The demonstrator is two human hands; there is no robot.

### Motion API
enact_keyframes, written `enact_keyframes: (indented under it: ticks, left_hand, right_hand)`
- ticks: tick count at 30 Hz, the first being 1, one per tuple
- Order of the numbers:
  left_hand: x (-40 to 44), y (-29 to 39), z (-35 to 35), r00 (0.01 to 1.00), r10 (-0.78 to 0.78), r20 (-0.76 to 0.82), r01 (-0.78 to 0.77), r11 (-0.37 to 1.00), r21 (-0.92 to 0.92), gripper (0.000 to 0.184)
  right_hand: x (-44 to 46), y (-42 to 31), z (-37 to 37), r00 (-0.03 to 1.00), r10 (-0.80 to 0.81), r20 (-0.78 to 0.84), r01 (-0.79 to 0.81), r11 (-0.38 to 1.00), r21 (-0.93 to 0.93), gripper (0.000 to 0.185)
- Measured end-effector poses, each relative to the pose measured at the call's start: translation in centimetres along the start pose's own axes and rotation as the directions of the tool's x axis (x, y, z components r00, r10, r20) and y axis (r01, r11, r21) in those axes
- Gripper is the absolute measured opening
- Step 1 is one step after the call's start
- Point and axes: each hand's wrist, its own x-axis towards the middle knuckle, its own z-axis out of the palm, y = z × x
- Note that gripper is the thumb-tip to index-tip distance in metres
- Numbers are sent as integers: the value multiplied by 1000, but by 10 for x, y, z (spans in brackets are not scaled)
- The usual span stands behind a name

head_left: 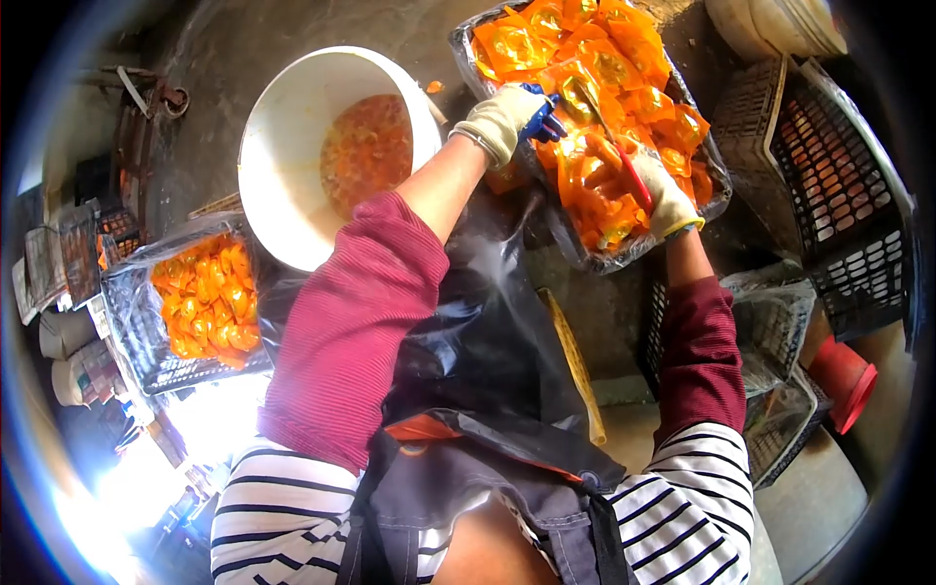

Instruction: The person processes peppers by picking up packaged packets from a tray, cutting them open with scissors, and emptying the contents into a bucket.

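A plastic-lined crate (721,185) at the upper right is heaped with orange, glossy pieces (604,88). My left hand (512,119), in a pale glove with blue fingers, is at the crate's left edge, fingers bent; whether anything is between them is too small to tell. In the crate's lower right part my right hand (660,195), gloved in the same pale cloth, is closed round a red-handled tool (629,171). The tool's narrow end reaches up over the orange pieces.
Left of my left arm stands a large white bucket (283,146) with orange-brown contents. A lined crate (146,361) of orange pieces (207,297) is at the left. Black crates (843,175), a red container (843,380) and a pale bucket (780,29) stand at the right.
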Motion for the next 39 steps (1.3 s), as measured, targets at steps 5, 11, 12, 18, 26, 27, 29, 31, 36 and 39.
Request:
enact_keyframes:
  ticks: [5,11,12,18,26,27,29,31,36,39]
  left_hand:
    - [-61,50,22,929,200,-312,-212,977,-5,25]
    - [-202,74,-40,796,597,-95,-595,802,56,42]
    - [-240,77,-48,790,592,-159,-589,805,68,45]
    - [-417,-3,-148,445,714,-540,-371,696,615,43]
    - [-584,-132,-219,-218,235,-947,-805,505,311,27]
    - [-586,-150,-234,-298,374,-879,-479,738,476,32]
    - [-585,-154,-219,-282,534,-797,188,846,500,42]
    - [-565,-128,-181,-28,489,-872,451,784,426,52]
    - [-475,-147,-232,305,510,-804,563,585,584,44]
    - [-456,-131,-252,499,282,-820,685,450,572,31]
  right_hand:
    - [-11,-58,20,1000,-25,-13,28,939,343,43]
    - [-10,-6,-15,993,91,-81,-39,864,503,27]
    - [-15,22,-28,991,64,-116,-3,888,459,26]
    - [-104,4,-29,955,-119,-272,199,937,288,52]
    - [-42,-125,132,922,-324,-213,380,867,323,41]
    - [-23,-135,148,948,-284,-146,318,879,355,41]
    - [10,-152,184,964,-267,12,249,912,325,42]
    - [26,-167,229,944,-310,110,279,932,232,42]
    - [54,-163,260,954,-295,57,295,955,-6,42]
    - [51,-163,273,940,-333,-75,333,943,-8,42]
